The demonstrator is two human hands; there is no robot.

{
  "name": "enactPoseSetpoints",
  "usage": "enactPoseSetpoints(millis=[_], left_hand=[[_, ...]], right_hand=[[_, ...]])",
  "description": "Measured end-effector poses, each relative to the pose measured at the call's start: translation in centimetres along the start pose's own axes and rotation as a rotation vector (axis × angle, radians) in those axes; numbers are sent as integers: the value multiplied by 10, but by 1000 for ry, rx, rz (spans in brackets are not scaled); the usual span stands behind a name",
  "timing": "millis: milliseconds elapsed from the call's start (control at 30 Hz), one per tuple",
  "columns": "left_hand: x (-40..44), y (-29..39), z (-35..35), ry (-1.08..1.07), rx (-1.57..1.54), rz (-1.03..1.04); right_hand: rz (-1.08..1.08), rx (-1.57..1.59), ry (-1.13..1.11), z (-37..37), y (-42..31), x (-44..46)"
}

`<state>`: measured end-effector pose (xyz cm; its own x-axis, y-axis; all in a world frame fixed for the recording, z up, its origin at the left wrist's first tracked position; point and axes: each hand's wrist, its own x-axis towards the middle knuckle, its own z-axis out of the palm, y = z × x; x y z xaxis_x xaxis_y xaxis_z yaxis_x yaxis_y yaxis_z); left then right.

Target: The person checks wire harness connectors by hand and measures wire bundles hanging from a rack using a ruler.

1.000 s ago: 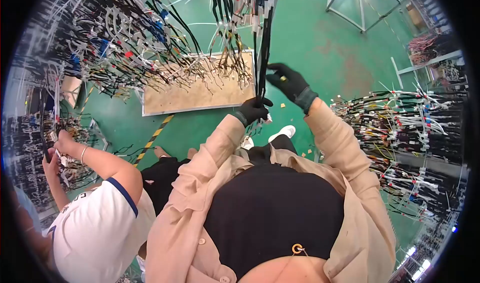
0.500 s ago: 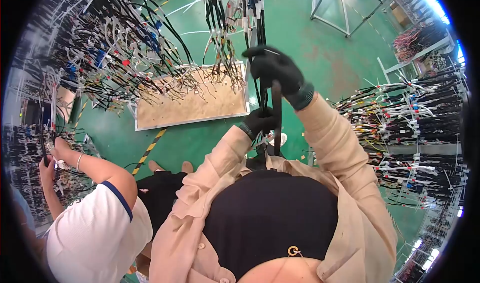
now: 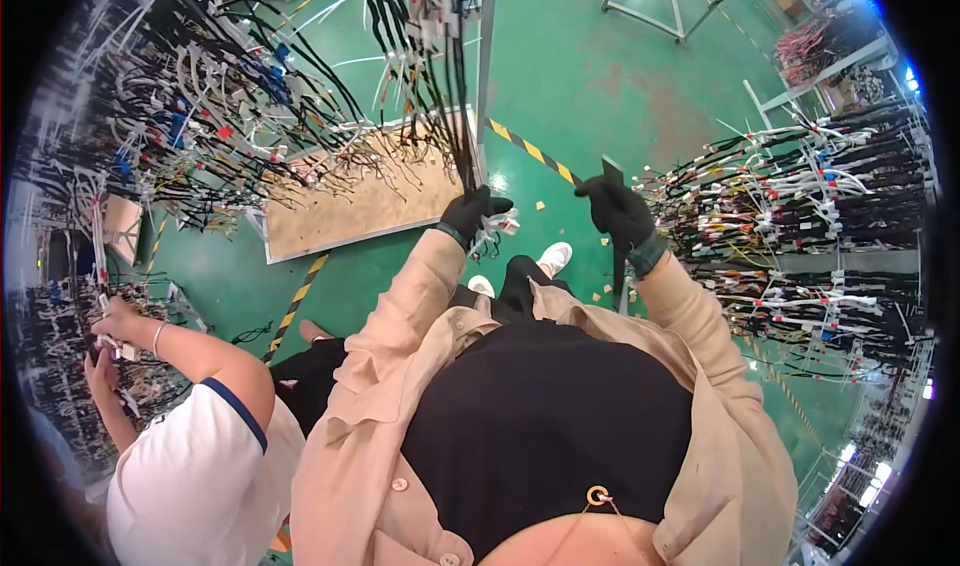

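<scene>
Near the frame's centre, the gloved left hand point(image 3: 473, 214) is closed with its thumb pointing right; farther right, the gloved right hand point(image 3: 618, 210) is raised, fingers bent, both forearms angled upward.

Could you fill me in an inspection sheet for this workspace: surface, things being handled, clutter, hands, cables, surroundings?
Surface: pale board with a metal rim, below hanging cables; its height off the floor cannot be told.
Things handled: black bundle with white connectors beside the left hand; dark strip at the right.
Clutter: small pale scraps on the green floor, which has reddish marks.
Hands: both dark-gloved; left hand closed around the bundle, right hand holding the strip.
Cables: dense hanging cables on the left, more racked cables on the right.
Surroundings: a co-worker on the left; striped floor tape; a metal frame beyond.
</scene>
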<state>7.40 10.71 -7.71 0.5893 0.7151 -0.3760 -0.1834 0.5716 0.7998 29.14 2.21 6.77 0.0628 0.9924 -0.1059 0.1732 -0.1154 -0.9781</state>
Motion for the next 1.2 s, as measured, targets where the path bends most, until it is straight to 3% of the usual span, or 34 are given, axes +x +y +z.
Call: enactPoseSetpoints(millis=[133,233,300,367,500,633,767,800,900,967,1000,1033,1100,1167,1200], left_hand=[[-9,42,18,-144,-387,-154],[1,50,35,-122,-600,23],[-1,61,48,-307,-774,68],[-19,87,78,-333,-914,78],[-37,124,109,-290,-917,115],[-43,142,124,-365,-1002,111],[-46,145,127,-476,-1064,88],[-49,146,128,-435,-1058,80],[-53,146,130,-335,-1050,47],[-53,142,129,-437,-1104,51],[-64,148,135,-385,-1037,60],[-65,148,136,-436,-1001,107],[-66,150,133,-335,-1025,119],[-64,147,130,-488,-1106,163],[-71,153,132,-393,-1070,138]], right_hand=[[42,-285,-33,-11,20,-27],[-20,-201,-1,-16,32,-37],[-25,-175,37,-22,31,-38],[-70,-182,92,-26,28,-38],[-116,8,151,-26,17,-39],[-167,-27,-11,-21,-6,-34],[-270,-25,-22,-18,-27,-21],[-374,-145,66,-15,-33,-16],[-479,5,-27,-8,-59,-10],[-678,-211,20,-1,-74,-5],[-739,-262,46,4,-80,-3],[-743,-234,56,10,-86,-2],[-676,-77,59,22,-91,-1],[-548,186,103,37,-97,-6],[-577,-116,95,28,-98,-4]])
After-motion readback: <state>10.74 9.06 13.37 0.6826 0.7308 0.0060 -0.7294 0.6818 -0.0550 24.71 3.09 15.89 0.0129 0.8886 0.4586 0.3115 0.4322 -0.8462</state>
